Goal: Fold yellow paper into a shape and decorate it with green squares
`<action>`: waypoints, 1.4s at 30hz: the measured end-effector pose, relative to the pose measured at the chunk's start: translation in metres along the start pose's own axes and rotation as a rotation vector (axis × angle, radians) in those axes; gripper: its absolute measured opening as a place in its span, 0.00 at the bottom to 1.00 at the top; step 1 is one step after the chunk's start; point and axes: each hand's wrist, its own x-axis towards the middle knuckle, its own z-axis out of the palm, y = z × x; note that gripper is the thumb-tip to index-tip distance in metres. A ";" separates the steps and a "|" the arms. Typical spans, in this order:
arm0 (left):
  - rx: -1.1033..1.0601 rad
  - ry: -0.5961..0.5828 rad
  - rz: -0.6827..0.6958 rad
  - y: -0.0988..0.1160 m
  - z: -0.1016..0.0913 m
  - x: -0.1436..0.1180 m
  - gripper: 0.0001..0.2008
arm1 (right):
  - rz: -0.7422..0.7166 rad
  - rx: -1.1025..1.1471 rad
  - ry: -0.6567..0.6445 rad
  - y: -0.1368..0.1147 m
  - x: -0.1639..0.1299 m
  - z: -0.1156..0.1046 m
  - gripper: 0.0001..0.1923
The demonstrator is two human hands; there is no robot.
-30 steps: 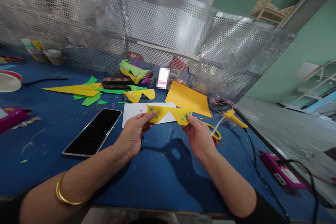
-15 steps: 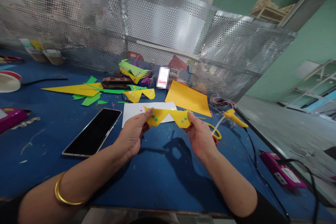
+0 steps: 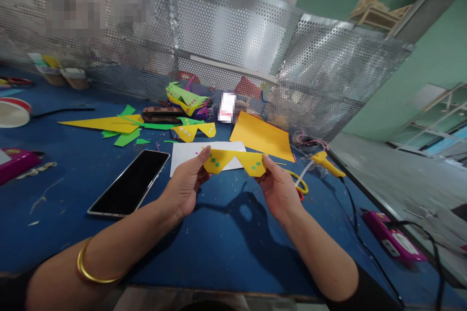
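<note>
Both forearms reach in from the near edge of the blue counter (image 3: 226,243); a gold bangle (image 3: 89,272) sits on the left wrist. Left hand (image 3: 184,187) and right hand (image 3: 279,192) hold one yellow paper cutout (image 3: 235,161) between them, raised just above the counter and casting a shadow on it.

Grip, left: thumb and fingers pressed together on the left end of the cutout. Grip, right: thumb and fingertips pinching the right end. The piece spans the gap between the hands, stretched roughly level, with a notch dipping at its centre.

Progress, as judged: the cutout is already cut to its double-pointed shape and carries small green squares and pink dots, so decoration looks well along. A second cutout (image 3: 194,131) of like shape, with pale dots, lies farther back on the counter. Whether more pieces are to be added cannot be told.

Just left of the hands: a smartphone (image 3: 129,183), screen dark, lying flat. Right of the right hand: a yellow glue gun (image 3: 326,164) with its black cord (image 3: 359,248) running toward the near edge, and a magenta device (image 3: 392,243) beyond it.

Behind the hands: a white sheet (image 3: 189,154), an orange-yellow sheet (image 3: 260,137), green and yellow paper offcuts (image 3: 116,129), a stack of folded coloured paper (image 3: 186,98). Farthest: a perforated metal screen (image 3: 233,43).
</note>
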 end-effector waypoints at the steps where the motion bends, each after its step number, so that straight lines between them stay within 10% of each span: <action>1: -0.005 -0.020 -0.005 0.000 0.000 0.000 0.22 | -0.002 0.009 0.006 0.000 0.000 0.000 0.13; 42: 0.113 -0.080 0.044 -0.004 0.001 0.000 0.24 | 0.049 -0.152 -0.035 0.002 -0.007 0.003 0.14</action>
